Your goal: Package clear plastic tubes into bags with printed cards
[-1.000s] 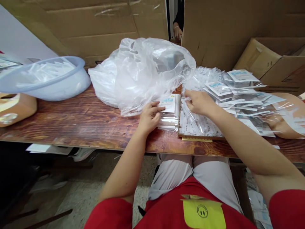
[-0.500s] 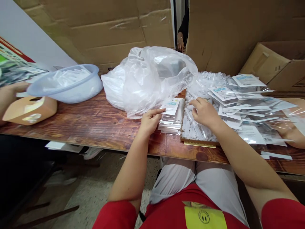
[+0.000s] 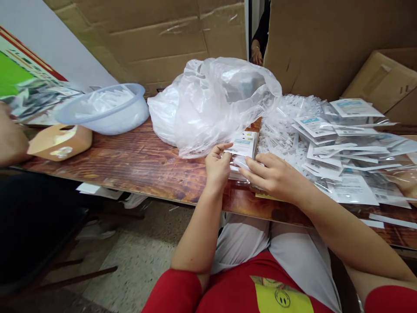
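Note:
A stack of clear plastic packets with printed white header cards [image 3: 243,142] lies on the wooden table in front of me. My left hand [image 3: 218,168] is at the stack's left side, thumb and index finger closed at the top packet's edge. From the right, my right hand [image 3: 272,174] reaches over the stack, its fingertips around a small translucent plastic piece [image 3: 241,162] at the packet, below the card. How far the piece is inside the packet is hidden. Right of the stack is a shallow tray heaped with small clear plastic pieces [image 3: 276,141].
A large clear plastic bag [image 3: 202,113] stands behind the stack. Carded packets [image 3: 352,187] are piled at right. A pale blue basin [image 3: 127,119] of plastic pieces and an orange container [image 3: 76,141] stand left. Another person's hand [image 3: 11,139] is at far left; another [image 3: 256,53] shows at the back.
My right hand has moved left from the tray to the stack, bringing a small translucent piece. My left hand's fingers have drawn together at the packet. The view has shifted slightly left.

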A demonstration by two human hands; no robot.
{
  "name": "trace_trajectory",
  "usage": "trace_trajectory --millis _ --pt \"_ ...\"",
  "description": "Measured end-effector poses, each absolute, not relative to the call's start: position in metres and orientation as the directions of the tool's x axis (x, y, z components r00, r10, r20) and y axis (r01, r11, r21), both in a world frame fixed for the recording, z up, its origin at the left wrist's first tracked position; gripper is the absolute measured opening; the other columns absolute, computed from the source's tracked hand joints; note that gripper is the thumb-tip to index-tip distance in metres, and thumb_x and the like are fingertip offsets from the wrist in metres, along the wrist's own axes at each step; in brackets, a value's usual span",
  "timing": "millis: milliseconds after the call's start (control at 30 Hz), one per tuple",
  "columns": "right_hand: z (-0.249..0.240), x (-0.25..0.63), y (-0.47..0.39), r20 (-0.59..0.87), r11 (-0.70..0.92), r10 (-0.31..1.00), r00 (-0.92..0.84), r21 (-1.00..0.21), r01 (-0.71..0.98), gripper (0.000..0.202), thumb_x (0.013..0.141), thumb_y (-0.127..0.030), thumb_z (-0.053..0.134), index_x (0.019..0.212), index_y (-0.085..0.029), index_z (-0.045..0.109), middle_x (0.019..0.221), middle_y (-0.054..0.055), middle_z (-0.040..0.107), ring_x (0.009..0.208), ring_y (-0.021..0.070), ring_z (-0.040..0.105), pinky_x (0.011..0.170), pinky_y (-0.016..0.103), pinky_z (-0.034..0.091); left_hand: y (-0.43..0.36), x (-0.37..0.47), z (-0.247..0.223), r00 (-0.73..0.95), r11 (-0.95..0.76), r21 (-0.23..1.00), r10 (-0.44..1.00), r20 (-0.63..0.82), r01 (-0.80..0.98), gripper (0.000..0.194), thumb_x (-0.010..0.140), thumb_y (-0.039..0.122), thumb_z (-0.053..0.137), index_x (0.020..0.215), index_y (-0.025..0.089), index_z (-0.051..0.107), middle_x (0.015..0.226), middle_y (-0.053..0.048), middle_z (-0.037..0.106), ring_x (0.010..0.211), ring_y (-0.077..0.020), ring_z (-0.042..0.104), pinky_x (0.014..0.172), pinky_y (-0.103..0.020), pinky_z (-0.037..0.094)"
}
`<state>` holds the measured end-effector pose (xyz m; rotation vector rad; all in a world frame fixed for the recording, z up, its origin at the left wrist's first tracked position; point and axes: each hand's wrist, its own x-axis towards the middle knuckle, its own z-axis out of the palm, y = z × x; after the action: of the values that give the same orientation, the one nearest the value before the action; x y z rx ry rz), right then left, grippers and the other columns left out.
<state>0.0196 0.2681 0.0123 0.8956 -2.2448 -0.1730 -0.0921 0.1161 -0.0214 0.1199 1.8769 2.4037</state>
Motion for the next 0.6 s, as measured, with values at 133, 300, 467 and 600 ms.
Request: trace_trajectory --millis 133,300,467,600 --pt "0.006 0.013 0.261 0.468 0.820 -0.567 -0.678 0.238 -0.521 0.029 0.104 -0.014 0.043 0.111 -0.011 0.071 0.104 0.017 0.070 0.095 0.0255 0.057 0.078 0.040 0.046 0.119 -0.083 -0.028 -0.980 -0.237 0.972 0.194 0.037 -0.010 0.028 0.066 0.018 0.063 0.093 0.018 0.068 0.062 0.004 0.059 0.047 -0.0074 0.046 0.047 -0.019 0.037" --pt "0.005 0.011 0.258 0.451 0.883 -0.460 -0.765 0.140 -0.448 0.031 0.100 -0.020 0.052 0.126 -0.016 0.068 0.130 0.018 0.065 0.108 0.0295 0.060 0.085 0.044 0.049 0.121 -0.078 -0.035 -0.959 -0.291 0.953 0.237 0.153 0.080 0.025 0.071 0.023 0.068 0.096 0.021 0.064 0.065 0.005 0.058 0.049 -0.0076 0.049 0.050 -0.020 0.041" --pt "0.010 0.013 0.280 0.549 0.831 -0.215 -0.808 -0.332 -0.447 0.068 0.095 -0.051 0.066 0.156 -0.028 0.048 0.151 0.015 0.050 0.139 0.0308 0.051 0.115 0.051 0.046 0.121 -0.081 -0.036 -0.972 -0.345 0.938 0.204 0.120 0.043 0.030 0.072 0.029 0.072 0.098 0.022 0.058 0.084 -0.001 0.070 0.059 -0.0126 0.063 0.055 -0.024 0.050" --pt "0.008 0.007 0.294 0.438 0.736 -0.091 -0.894 -0.576 -0.356 0.074 0.086 -0.059 0.075 0.152 -0.030 0.055 0.150 0.015 0.051 0.133 0.0309 0.057 0.106 0.052 0.056 0.121 -0.081 -0.036 -0.969 -0.315 0.946 0.201 0.147 0.078 0.033 0.074 0.032 0.072 0.101 0.022 0.057 0.091 -0.003 0.070 0.062 -0.0136 0.065 0.054 -0.025 0.049"
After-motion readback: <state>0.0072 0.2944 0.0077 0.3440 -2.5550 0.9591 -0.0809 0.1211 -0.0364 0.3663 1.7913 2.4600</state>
